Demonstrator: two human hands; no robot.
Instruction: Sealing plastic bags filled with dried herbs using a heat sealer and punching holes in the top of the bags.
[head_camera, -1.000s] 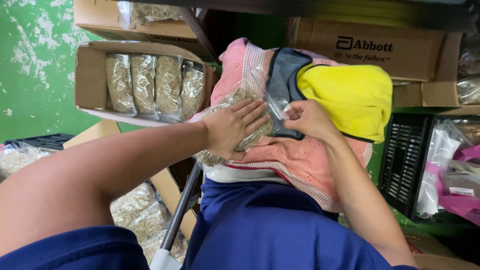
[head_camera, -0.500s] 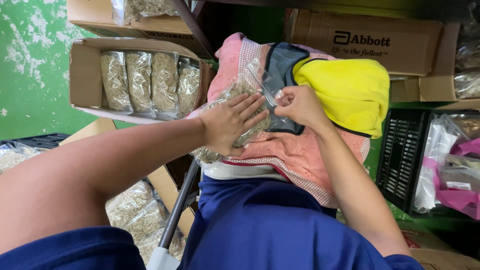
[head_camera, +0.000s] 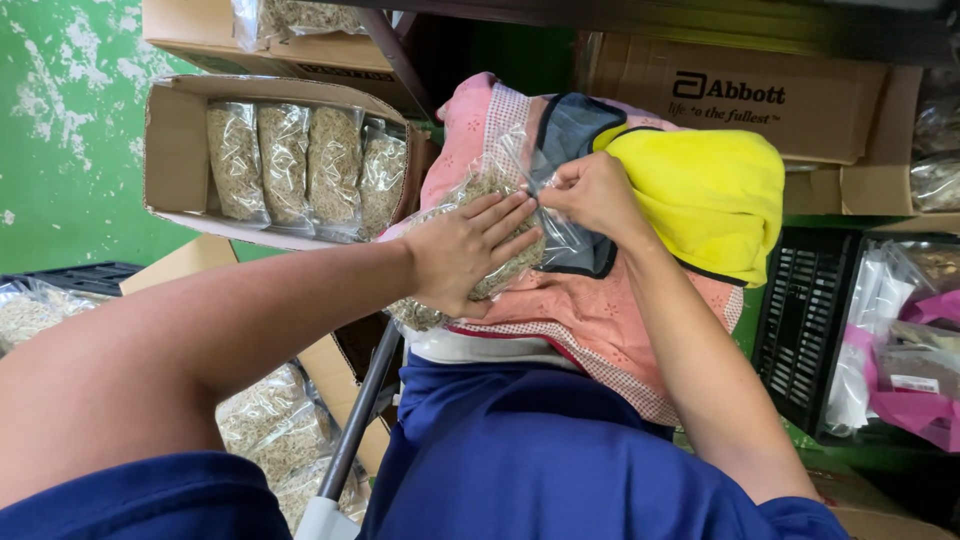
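A clear plastic bag of dried greenish-brown herb (head_camera: 480, 195) lies on a pink patterned cloth (head_camera: 560, 310) over my lap. My left hand (head_camera: 465, 250) lies flat on the bag's filled part, fingers together, pressing it down. My right hand (head_camera: 590, 195) pinches the bag's clear open end between thumb and fingers. A yellow and dark blue cloth (head_camera: 700, 195) lies beside the bag, under my right hand.
An open cardboard box (head_camera: 175, 150) holds several filled herb bags standing in a row. More filled bags (head_camera: 270, 410) lie in a lower box. A closed cardboard box (head_camera: 770, 100) stands behind. A black crate (head_camera: 800, 320) and pink-and-clear packets (head_camera: 910, 350) are at right. A metal bar (head_camera: 355, 420) runs below.
My right hand has slid along the bag's clear open end, pinching it. My left hand stays flat on the filled part. The view has shifted slightly.
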